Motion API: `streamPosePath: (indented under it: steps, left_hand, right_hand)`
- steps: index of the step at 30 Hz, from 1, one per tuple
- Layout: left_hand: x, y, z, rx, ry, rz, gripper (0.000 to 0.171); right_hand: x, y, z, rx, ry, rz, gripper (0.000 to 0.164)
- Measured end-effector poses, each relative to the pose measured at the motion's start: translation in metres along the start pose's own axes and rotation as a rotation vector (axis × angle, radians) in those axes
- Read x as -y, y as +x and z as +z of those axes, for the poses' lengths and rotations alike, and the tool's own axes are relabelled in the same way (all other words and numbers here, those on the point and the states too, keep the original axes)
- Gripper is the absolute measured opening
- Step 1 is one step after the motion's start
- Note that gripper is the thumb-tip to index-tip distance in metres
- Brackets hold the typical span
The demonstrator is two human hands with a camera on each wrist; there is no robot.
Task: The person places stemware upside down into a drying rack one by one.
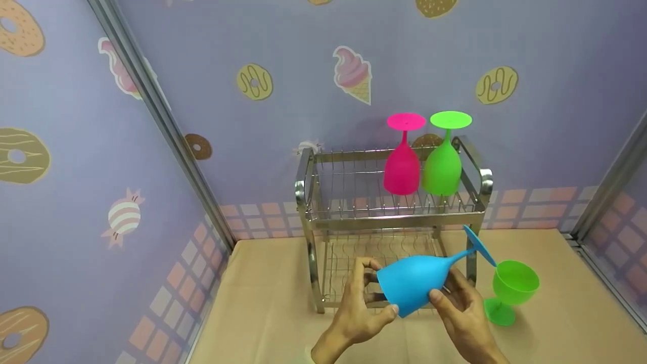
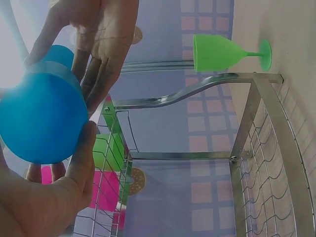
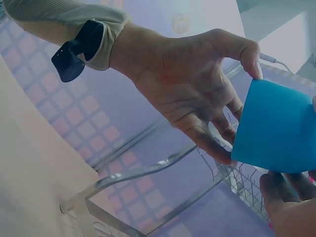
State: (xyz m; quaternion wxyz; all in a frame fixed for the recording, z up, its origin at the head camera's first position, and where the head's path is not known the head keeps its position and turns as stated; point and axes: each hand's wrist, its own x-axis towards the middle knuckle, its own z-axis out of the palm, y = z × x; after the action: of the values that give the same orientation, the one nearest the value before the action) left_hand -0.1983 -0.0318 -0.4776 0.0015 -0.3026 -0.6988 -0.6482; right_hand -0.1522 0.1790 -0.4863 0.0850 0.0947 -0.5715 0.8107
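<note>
A blue plastic goblet (image 1: 417, 280) is held up in front of the rack, tilted, its mouth toward the lower left and its foot toward the upper right. My left hand (image 1: 356, 313) grips it at the rim, thumb on the near side and fingers behind. My right hand (image 1: 465, 318) holds the bowl near the stem, thumb on the near side. In the left wrist view the goblet's round bowl (image 2: 43, 118) lies between both hands. Right of the right hand, a green goblet (image 1: 516, 283) stands upright on the table.
A two-tier metal dish rack (image 1: 394, 221) stands against the patterned wall. On its upper tier a pink goblet (image 1: 403, 169) and another green goblet (image 1: 443, 169) sit upside down, side by side, at the right. The beige tabletop (image 1: 263, 303) extends around the rack.
</note>
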Motion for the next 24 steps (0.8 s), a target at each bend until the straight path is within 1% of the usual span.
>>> streamPosePath:
  steps: [6, 9, 13, 16, 17, 20, 24]
  left_hand:
    - [0.001, 0.0, 0.0, 0.004, -0.007, 0.016, 0.064]
    - [0.001, -0.001, -0.001, 0.011, -0.016, 0.011, 0.065]
    - [0.0, -0.001, -0.006, 0.025, -0.027, 0.018, 0.066]
    - [0.0, 0.0, -0.013, 0.031, -0.017, 0.049, 0.067]
    - [0.001, 0.0, -0.016, 0.029, -0.008, 0.062, 0.068]
    - [0.005, -0.001, -0.027, -0.004, 0.059, 0.115, 0.068]
    - [0.014, -0.004, -0.047, -0.086, 0.211, 0.155, 0.064]
  right_hand:
    - [-0.007, -0.001, -0.002, 0.028, 0.04, -0.068, 0.072]
    - [-0.007, -0.001, -0.002, 0.016, 0.032, -0.072, 0.072]
    - [-0.001, 0.003, 0.0, -0.021, -0.007, -0.061, 0.07]
    - [0.007, 0.009, 0.001, -0.01, -0.026, -0.096, 0.066]
    - [0.009, 0.012, 0.001, 0.007, -0.031, -0.116, 0.065]
    - [0.019, 0.022, 0.001, 0.052, -0.058, -0.169, 0.063]
    - [0.036, 0.037, 0.002, 0.071, -0.156, -0.22, 0.063]
